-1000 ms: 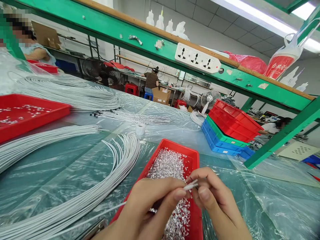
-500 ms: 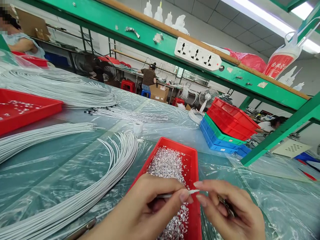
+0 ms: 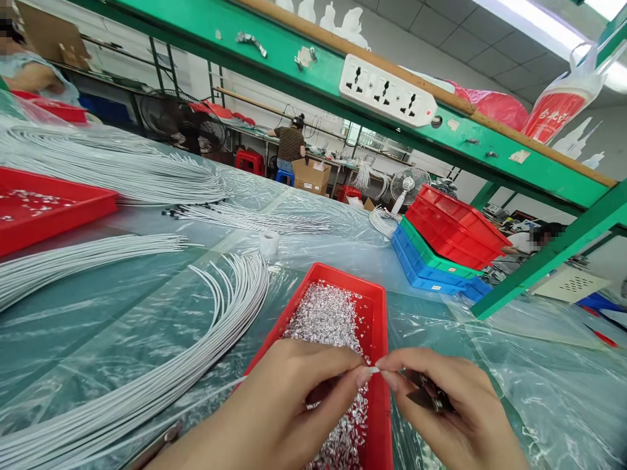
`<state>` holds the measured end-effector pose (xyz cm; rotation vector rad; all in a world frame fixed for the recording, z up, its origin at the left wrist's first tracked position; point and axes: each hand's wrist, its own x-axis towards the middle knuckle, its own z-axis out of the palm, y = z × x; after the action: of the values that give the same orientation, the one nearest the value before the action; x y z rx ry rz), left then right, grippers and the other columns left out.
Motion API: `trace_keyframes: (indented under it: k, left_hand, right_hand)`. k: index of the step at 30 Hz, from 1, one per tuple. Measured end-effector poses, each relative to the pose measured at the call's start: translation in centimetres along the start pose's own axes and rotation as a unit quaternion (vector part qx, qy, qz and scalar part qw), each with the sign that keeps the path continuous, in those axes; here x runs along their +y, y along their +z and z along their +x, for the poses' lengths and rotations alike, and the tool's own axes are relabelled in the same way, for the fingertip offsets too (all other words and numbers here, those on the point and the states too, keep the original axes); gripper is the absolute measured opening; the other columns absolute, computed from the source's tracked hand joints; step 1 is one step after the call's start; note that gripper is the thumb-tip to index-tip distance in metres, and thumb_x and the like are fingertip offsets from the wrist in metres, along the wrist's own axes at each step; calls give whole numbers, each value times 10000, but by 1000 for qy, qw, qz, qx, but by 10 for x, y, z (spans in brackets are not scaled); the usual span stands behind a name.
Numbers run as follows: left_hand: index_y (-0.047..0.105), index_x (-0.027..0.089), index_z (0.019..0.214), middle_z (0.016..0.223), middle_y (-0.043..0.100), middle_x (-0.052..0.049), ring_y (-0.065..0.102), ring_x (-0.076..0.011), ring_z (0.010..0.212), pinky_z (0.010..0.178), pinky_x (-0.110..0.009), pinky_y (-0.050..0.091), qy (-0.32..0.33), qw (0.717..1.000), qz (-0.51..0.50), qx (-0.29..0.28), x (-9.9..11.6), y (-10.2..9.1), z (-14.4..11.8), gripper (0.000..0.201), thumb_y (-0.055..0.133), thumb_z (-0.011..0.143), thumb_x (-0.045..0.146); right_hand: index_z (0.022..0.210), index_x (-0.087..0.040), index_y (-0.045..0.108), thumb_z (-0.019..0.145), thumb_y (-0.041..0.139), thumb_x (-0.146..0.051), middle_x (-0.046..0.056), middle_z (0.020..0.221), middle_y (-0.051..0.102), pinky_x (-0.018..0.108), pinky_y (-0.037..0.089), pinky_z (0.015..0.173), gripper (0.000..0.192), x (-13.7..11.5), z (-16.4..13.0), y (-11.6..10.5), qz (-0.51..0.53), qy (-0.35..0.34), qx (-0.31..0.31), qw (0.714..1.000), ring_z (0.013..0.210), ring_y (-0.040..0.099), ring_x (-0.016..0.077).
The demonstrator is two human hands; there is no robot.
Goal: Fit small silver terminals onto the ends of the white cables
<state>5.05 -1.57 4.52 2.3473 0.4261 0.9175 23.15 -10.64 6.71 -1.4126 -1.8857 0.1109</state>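
Observation:
My left hand [image 3: 289, 405] pinches the end of a thin white cable [image 3: 373, 370] between thumb and forefinger, low in the view. My right hand [image 3: 450, 405] meets it fingertip to fingertip at the cable's tip and keeps a small dark metal tool [image 3: 425, 391] tucked in its palm. Both hands hover over a red tray [image 3: 379, 307] heaped with small silver metal terminals [image 3: 328, 320]. A curved bundle of white cables [image 3: 215, 326] lies on the plastic-covered table just left of the tray.
More white cable bundles [image 3: 112, 170] and a second red tray [image 3: 59, 209] lie at the left. Stacked red, green and blue trays [image 3: 441, 254] stand at right. A small tape roll [image 3: 268, 243] sits mid-table. A green shelf frame [image 3: 539, 261] crosses overhead; people work in the background.
My right hand has closed back in on the cable's tip after drawing slightly away. The exposed cable end between my fingertips is shorter now. The view has shifted slightly upward.

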Motion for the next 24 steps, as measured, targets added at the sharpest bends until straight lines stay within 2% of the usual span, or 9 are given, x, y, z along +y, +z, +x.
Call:
trace_keyframes:
  k: [3, 7, 11, 14, 19, 24]
  left_hand:
    - [624, 166, 882, 665, 614, 29, 561, -117, 523, 490, -251, 378, 68, 994, 79, 22, -6, 4, -1, 288, 369, 1015, 184]
    - [594, 155, 953, 645, 590, 32, 527, -150, 468, 433, -298, 337, 175, 958, 223, 53, -15, 4, 1, 268, 338, 1031, 170]
    - [570, 129, 939, 634, 574, 28, 513, -152, 479, 431, -300, 359, 224, 937, 260, 60, -16, 0, 5, 275, 310, 1026, 122]
    - [573, 122, 953, 652, 594, 14, 531, -159, 518, 455, -298, 388, 237, 935, 261, 46, -16, -2, 7, 289, 293, 1027, 111]
    - [590, 143, 955, 756, 649, -40, 560, -183, 635, 560, -303, 449, 210, 949, 234, 19, -19, -3, 7, 360, 240, 1037, 130]
    - [623, 134, 970, 811, 663, -63, 563, -185, 697, 627, -292, 480, 208, 954, 215, 17, -18, -7, 7, 389, 242, 1045, 160]
  right_hand:
    - [1001, -303, 595, 935, 531, -153, -107, 795, 640, 176, 439, 564, 176, 3, 3, -1, 31, 23, -32, 999, 596, 562, 91]
    - [929, -245, 595, 894, 504, -109, -84, 693, 543, 187, 367, 495, 167, 8, 5, -1, 66, 38, -70, 995, 538, 460, 95]
    - [862, -222, 591, 865, 499, -100, -80, 637, 477, 195, 303, 452, 153, 9, 8, 0, 106, 69, -84, 988, 507, 392, 93]
    - [800, -206, 586, 863, 514, -123, -76, 600, 437, 209, 262, 434, 127, 11, 10, -1, 122, 96, -111, 982, 498, 359, 96]
    - [748, -191, 561, 873, 514, -175, -57, 603, 446, 238, 267, 463, 135, 15, 14, 0, 132, 130, -141, 973, 525, 361, 112]
    - [726, -186, 564, 882, 515, -217, -43, 605, 490, 256, 270, 471, 167, 13, 17, 2, 146, 141, -144, 969, 529, 381, 122]
